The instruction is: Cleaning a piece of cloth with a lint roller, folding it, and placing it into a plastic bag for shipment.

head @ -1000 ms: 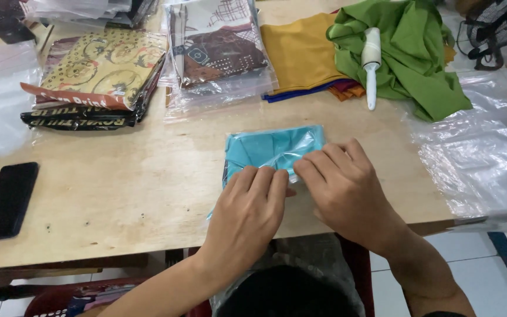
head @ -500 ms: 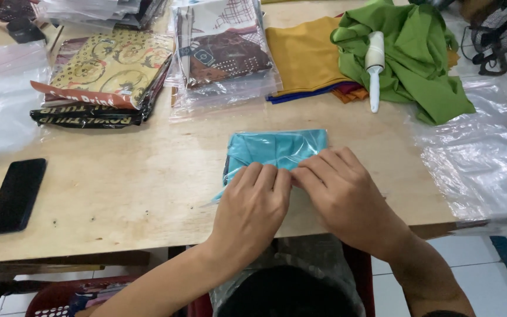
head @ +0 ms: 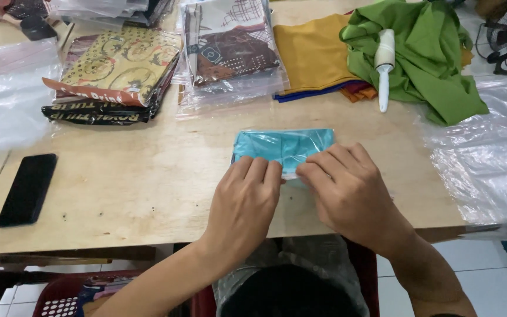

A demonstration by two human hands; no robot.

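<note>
Pressing flat, the left hand (head: 243,202) and right hand (head: 350,191) pin the bagged teal cloth (head: 283,148) under close-set fingertips; firm, even pressure suits the fold.

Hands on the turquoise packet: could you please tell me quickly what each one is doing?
Left hand: palm down, fingers pressing the turquoise packet.
Right hand: palm down, fingertips pressing the same packet.

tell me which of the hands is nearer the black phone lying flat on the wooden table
Left. The left hand presses the near edge of the turquoise bagged cloth, with bare table between it and the black phone far off to its left. The right hand lies farther right.
</note>
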